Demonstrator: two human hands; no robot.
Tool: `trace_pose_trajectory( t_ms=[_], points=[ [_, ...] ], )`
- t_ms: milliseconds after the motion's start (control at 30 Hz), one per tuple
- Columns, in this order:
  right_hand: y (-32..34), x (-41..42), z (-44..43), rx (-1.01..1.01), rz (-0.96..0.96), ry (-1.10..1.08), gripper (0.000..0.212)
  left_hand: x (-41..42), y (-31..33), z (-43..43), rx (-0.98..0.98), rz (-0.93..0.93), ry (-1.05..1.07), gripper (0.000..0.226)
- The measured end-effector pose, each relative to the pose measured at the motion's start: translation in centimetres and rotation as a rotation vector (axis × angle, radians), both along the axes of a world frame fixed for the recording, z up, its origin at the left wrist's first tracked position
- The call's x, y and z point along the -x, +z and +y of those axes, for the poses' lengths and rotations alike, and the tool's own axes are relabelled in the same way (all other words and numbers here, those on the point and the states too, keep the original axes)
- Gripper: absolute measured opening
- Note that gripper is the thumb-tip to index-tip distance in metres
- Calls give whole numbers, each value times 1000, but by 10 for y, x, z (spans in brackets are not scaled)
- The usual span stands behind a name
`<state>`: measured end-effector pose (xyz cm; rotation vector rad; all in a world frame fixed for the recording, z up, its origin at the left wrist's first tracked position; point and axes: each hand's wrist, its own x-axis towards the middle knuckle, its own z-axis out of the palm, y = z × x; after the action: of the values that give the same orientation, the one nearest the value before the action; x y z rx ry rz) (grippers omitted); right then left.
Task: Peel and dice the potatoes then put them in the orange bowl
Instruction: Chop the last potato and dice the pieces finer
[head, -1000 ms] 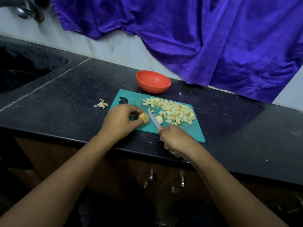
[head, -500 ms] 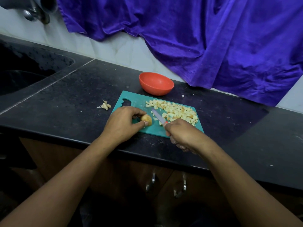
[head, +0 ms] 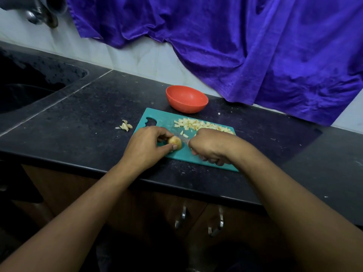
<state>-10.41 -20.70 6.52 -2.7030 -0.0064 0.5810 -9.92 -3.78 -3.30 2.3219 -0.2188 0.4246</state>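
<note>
A teal cutting board lies near the counter's front edge. My left hand pinches a small potato piece on the board between thumb and fingers. My right hand grips a knife whose blade lies against the right side of that piece; the handle is hidden in my fist. A pile of diced potato spreads over the board's far side, partly behind my right hand. The orange bowl stands just beyond the board and looks empty.
A small heap of potato peel lies on the black counter left of the board. A dark sink is at far left under a tap. A purple cloth hangs over the back wall.
My right hand has moved left across the board with the knife, bringing the blade from the diced pile up against the potato piece. My left hand keeps hold of the piece.
</note>
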Motion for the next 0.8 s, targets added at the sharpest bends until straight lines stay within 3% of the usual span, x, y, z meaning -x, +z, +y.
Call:
trace_pose_trajectory(
  t_ms=[267, 533, 800],
  points=[
    [14, -22, 13, 55, 158, -26, 27, 0, -1, 0, 8, -9, 8, 33],
    [5, -9, 11, 169, 76, 106, 33, -1, -1, 0, -4, -16, 5, 31],
    [28, -25, 21, 170, 168, 57, 26, -2, -2, 0, -35, -18, 15, 34]
  ],
)
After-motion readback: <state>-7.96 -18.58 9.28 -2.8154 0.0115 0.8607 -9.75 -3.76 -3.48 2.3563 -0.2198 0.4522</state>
